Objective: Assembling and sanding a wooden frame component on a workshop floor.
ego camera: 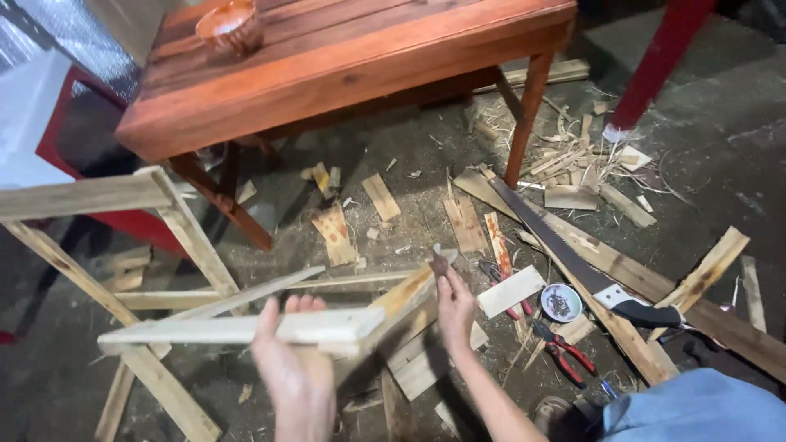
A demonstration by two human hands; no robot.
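My left hand grips a pale wooden slat that lies level in front of me and meets a second, slanted slat at a corner. At that slanted slat's upper end, my right hand pinches a small dark piece between thumb and fingers. An unfinished frame of pale slats stands to the left of both hands.
A reddish wooden table with a brown bowl stands ahead. On the grey floor lie a hand saw, red-handled pliers, a small round tin, several offcuts and shavings. My blue-clad knee is at bottom right.
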